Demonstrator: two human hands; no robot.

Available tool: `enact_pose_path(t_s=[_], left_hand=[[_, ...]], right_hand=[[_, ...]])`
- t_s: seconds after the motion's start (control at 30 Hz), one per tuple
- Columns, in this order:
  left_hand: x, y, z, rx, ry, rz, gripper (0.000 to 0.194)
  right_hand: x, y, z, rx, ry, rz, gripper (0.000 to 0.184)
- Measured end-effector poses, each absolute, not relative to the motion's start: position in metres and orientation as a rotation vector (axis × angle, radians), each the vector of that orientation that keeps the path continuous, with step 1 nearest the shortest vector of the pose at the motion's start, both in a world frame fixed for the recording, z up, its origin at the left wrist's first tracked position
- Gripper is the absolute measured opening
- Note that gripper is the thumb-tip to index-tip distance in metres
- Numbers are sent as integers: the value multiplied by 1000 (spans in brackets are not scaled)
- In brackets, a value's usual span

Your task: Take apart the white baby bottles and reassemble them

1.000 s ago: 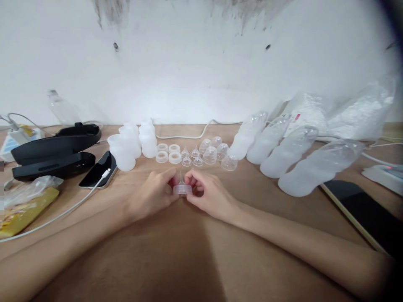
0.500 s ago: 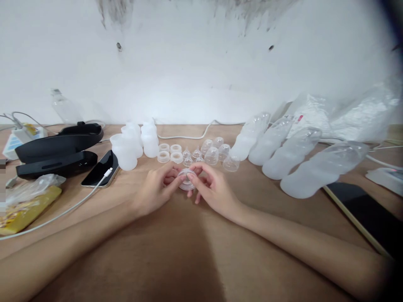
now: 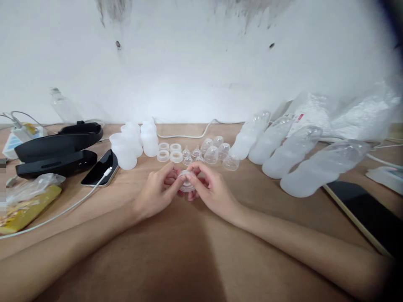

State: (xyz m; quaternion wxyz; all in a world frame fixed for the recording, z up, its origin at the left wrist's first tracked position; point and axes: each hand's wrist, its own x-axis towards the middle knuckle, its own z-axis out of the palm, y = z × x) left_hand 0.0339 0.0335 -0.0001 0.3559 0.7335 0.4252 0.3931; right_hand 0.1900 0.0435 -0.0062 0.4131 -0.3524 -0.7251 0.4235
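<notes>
Both of my hands meet at the middle of the brown table and pinch one small clear plastic ring with a teat (image 3: 186, 181). My left hand (image 3: 157, 191) grips its left side with thumb and fingers closed. My right hand (image 3: 210, 188) grips its right side the same way. Just behind them lie white screw rings (image 3: 170, 152), small clear teats (image 3: 192, 155) and clear dome caps (image 3: 217, 152). White bottle bodies (image 3: 132, 144) stand to the left of those.
Bagged bottles (image 3: 292, 151) lie in a row at the right, with plastic bags (image 3: 346, 113) behind. A dark tablet (image 3: 365, 214) lies at right front. At left are a phone on a white cable (image 3: 100, 170), a black device (image 3: 56, 153) and a yellow packet (image 3: 25, 205).
The ring piece, flat between my fingers a second ago, has been tipped up so its open face shows. Both hands have stayed in the same spot.
</notes>
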Motion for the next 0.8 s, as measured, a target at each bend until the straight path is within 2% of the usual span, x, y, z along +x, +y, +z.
enact_pose_path(t_s=[0.23,0.53,0.67,0.8], left_hand=[[37,30,2,1905,1073,1001,16],[34,34,5,1974,1132,944,18],[27,36,16,2066,1125,796,11],[23,35,29,2195,1227,607,14]], right_hand=[[187,40,-7,-890,-1750,1222,13],[185,42,-9,-941,-1693,1237,10],[191,45,-7,-875,-1704,1311,11],[194,44,-5,-828,-1756,1365,15]])
